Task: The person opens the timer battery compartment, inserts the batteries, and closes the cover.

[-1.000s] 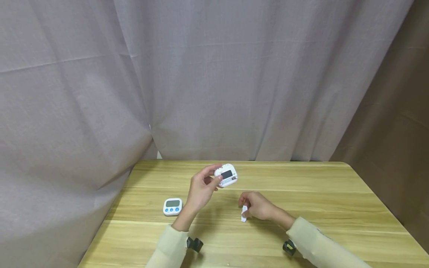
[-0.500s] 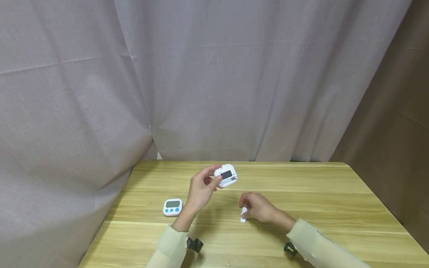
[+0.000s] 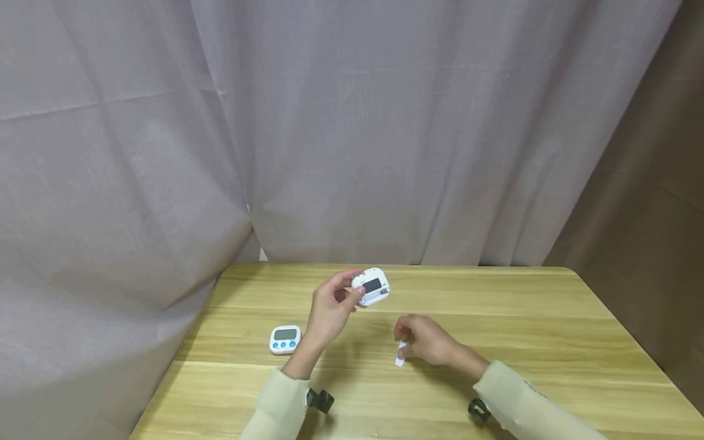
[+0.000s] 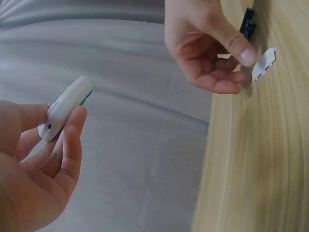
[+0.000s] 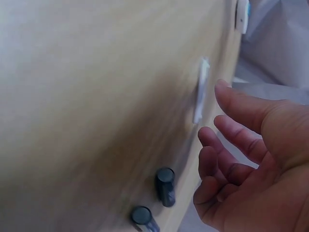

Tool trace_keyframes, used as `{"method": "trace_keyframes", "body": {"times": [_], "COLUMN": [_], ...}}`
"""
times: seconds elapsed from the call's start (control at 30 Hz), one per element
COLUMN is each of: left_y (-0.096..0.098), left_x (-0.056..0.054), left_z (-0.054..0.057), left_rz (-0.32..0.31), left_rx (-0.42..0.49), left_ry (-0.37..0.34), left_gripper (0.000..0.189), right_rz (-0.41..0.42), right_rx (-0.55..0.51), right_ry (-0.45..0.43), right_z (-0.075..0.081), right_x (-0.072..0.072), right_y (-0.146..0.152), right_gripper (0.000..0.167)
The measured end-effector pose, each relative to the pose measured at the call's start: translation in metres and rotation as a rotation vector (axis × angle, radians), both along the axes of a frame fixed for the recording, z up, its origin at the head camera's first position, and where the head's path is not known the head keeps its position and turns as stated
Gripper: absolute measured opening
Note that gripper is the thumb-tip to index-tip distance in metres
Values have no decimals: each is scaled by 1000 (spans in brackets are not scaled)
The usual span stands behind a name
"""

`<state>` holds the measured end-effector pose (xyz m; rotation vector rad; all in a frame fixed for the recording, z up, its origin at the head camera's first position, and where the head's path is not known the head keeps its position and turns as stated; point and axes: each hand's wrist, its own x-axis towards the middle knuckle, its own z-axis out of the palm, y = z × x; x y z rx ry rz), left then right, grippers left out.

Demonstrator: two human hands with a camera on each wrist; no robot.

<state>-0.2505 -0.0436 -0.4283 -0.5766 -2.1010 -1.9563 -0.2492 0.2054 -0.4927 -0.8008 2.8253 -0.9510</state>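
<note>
My left hand [image 3: 330, 311] holds a white digital timer [image 3: 376, 284] above the table, thumb on its back and fingers on the other side. Its back faces up in the head view, with a dark rectangle and an uncovered battery slot. My right hand [image 3: 426, 339] hovers low over the table, thumb and fingers spread apart and loosely bent. Just beyond its fingertips is a small white battery cover [image 5: 201, 92], apart from them in the right wrist view. Two dark batteries, one nearer [image 5: 165, 186] and one at the bottom edge [image 5: 143, 217], stand near that hand; the head view hides them.
A second white timer [image 3: 285, 340] with blue buttons lies face up left of my left forearm. The wooden table [image 3: 495, 299] ends at a grey curtain [image 3: 352, 134] behind. Both wrists carry a small black camera mount.
The right hand has let go of the battery cover, which sits slightly lower in the head view. The left hand and its timer stay almost still.
</note>
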Motion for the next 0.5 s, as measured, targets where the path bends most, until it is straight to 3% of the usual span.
{"method": "trace_keyframes", "body": {"times": [0.5], "left_y": [0], "left_x": [-1], "left_z": [-2], "left_rz": [6], "left_rx": [-11], "left_ry": [23], "left_gripper": [38], "right_rz": [-22], "right_rx": [-49], "right_ry": [7], "right_z": [14], "right_x": [-8], "right_y": [15], "right_gripper": [33]}}
